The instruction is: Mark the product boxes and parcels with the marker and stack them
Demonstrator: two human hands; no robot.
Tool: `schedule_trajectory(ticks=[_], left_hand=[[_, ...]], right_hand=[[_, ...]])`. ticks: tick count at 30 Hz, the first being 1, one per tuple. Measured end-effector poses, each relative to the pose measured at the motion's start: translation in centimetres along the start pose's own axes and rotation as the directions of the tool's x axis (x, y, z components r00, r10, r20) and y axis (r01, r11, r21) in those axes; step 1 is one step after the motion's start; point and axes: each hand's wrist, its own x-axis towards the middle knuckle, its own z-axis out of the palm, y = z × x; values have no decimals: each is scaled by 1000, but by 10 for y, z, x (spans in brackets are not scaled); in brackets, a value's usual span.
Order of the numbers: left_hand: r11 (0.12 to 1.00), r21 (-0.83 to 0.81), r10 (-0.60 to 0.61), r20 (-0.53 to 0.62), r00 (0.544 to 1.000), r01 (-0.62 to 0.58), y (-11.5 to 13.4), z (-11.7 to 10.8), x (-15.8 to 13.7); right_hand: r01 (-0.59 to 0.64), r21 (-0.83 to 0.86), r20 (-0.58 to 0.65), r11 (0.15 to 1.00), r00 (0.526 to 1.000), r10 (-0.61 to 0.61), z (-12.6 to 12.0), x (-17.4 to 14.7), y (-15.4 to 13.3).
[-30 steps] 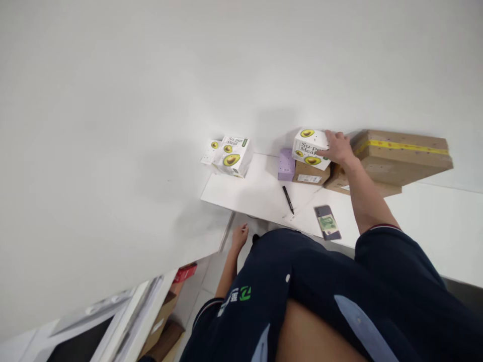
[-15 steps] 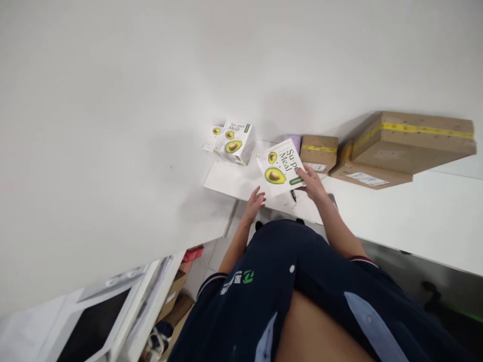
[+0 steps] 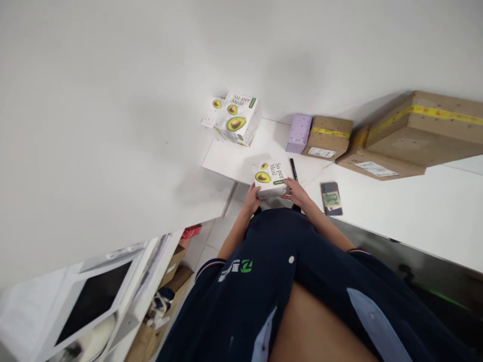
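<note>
A white box with avocado pictures and the words "Su per Meal" [image 3: 269,177] is held between both hands near the table's front edge. My left hand [image 3: 251,198] grips its left side, fingers closed on the edge. On its right side, my right hand [image 3: 296,192] has its thumb and fingers around the corner. Just beyond the right hand, a black marker [image 3: 293,170] lies on the white table [image 3: 234,160]. A larger avocado box [image 3: 238,119] stands farther back, and a smaller white avocado box [image 3: 213,111] is beside it on the left.
Along the wall stand a purple box [image 3: 299,132], a small cardboard box [image 3: 329,137] with yellow tape, and two stacked larger cartons, the top one [image 3: 418,130] jutting out. A phone with a banknote [image 3: 331,199] lies near the front edge. Shelving [image 3: 141,294] is at lower left.
The box has come down and closer to my body, and now sits lower and flatter. My left hand, free before, has taken hold of its left side. The view has shifted, showing the phone fully.
</note>
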Motion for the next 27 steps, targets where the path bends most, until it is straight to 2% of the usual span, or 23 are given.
schedule_trajectory(ticks=[4,12,17,19,21,24,27], left_hand=[[998,7,-55,-35,998,55,-5,0,1],[998,2,-61,-35,998,61,-3,1,-3],[994,74,-79,-93,992,86,7,7,-5],[987,140,-69,-73,995,79,14,8,-5],[974,223,-37,-30,999,42,23,8,-3],[930,367,6,5,1000,-7,33,7,3],[879,476,31,10,999,-32,38,6,12]], right_hand=[[-28,-51,0,998,1000,28,-4,7,8],[-10,-140,-39,990,999,5,-5,9,12],[-56,-268,-35,962,998,48,-5,4,5],[-68,-365,-30,928,998,62,-7,2,-3],[-40,-488,-22,872,999,33,-9,0,-12],[73,-594,15,801,997,-79,-12,0,-24],[143,-552,9,821,986,-166,-10,4,-29]])
